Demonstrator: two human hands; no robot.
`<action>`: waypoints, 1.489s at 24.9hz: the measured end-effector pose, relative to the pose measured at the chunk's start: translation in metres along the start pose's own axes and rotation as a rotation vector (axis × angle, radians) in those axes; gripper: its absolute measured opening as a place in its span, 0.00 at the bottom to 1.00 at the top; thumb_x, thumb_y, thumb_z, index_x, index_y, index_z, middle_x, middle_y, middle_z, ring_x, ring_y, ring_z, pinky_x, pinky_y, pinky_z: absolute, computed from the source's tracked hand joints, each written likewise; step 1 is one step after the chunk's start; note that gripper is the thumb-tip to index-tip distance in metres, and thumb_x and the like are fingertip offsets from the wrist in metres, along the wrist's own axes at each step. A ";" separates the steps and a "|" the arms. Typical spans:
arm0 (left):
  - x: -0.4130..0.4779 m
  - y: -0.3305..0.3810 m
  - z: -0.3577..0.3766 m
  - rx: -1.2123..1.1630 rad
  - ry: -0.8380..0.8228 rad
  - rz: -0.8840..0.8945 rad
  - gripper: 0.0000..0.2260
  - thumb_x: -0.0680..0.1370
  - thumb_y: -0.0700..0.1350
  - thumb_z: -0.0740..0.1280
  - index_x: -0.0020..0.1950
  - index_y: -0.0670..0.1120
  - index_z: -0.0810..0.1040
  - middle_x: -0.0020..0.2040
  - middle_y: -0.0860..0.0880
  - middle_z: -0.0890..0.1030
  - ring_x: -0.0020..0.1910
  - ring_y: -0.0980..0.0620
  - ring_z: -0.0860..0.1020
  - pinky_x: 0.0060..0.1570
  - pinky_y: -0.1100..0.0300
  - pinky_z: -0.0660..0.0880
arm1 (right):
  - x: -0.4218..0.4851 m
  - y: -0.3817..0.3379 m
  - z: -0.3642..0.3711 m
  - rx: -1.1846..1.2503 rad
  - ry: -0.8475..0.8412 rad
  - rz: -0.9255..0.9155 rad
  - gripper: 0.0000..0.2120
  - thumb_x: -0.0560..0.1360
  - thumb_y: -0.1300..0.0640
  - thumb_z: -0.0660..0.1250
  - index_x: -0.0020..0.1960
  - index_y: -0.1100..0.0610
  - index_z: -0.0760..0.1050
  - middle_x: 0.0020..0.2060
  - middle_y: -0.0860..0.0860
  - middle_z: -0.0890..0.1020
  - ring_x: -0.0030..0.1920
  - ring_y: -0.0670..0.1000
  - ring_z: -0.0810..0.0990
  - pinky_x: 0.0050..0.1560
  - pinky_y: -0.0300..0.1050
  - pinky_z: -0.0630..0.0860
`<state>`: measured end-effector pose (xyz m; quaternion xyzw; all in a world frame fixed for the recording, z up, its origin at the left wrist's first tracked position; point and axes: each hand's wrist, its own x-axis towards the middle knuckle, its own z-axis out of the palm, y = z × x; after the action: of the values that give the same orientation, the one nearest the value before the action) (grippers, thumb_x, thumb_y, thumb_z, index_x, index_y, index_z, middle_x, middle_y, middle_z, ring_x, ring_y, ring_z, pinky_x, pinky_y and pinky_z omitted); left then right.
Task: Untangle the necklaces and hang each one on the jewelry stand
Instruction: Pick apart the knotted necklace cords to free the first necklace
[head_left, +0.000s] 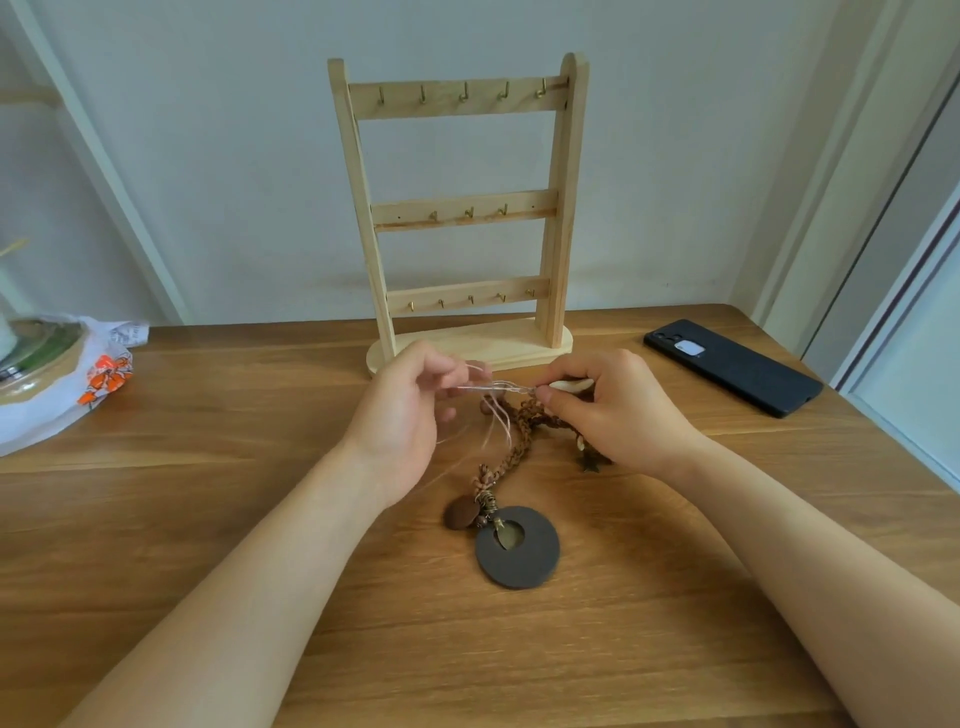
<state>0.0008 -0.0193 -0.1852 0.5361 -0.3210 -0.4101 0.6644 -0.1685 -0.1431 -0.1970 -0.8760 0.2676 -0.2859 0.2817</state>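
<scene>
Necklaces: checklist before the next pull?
1. Left hand pinches the cord: ok.
2. Right hand grips the shell end: ok.
3. Cord taut between the hands: ok.
4. Cord free of the braid: not ok, loose strands hang across it.
5. Disc flat on the table, away from the edges: ok.
6. Stand upright, hooks bare: ok.
</scene>
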 end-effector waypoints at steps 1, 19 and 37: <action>0.002 0.003 -0.006 -0.138 0.063 -0.005 0.08 0.71 0.46 0.60 0.31 0.49 0.68 0.41 0.52 0.81 0.51 0.50 0.73 0.51 0.53 0.65 | 0.001 0.003 -0.002 0.003 0.028 0.031 0.06 0.79 0.57 0.69 0.52 0.51 0.85 0.40 0.43 0.85 0.39 0.41 0.81 0.38 0.33 0.75; 0.007 0.001 -0.012 0.304 0.072 0.223 0.25 0.78 0.37 0.70 0.68 0.62 0.76 0.59 0.51 0.82 0.55 0.56 0.82 0.54 0.61 0.75 | 0.000 -0.018 -0.006 0.544 -0.105 0.184 0.03 0.78 0.61 0.70 0.50 0.59 0.83 0.42 0.52 0.87 0.45 0.48 0.86 0.47 0.42 0.81; 0.000 -0.002 0.011 0.321 0.030 0.135 0.16 0.82 0.51 0.64 0.39 0.44 0.78 0.32 0.48 0.81 0.37 0.54 0.79 0.45 0.58 0.73 | -0.002 -0.032 -0.005 0.945 -0.095 0.257 0.05 0.80 0.60 0.67 0.46 0.60 0.76 0.33 0.58 0.81 0.28 0.52 0.67 0.33 0.42 0.74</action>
<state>-0.0096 -0.0244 -0.1848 0.6184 -0.4080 -0.2999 0.6010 -0.1634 -0.1214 -0.1737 -0.6245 0.2012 -0.2986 0.6931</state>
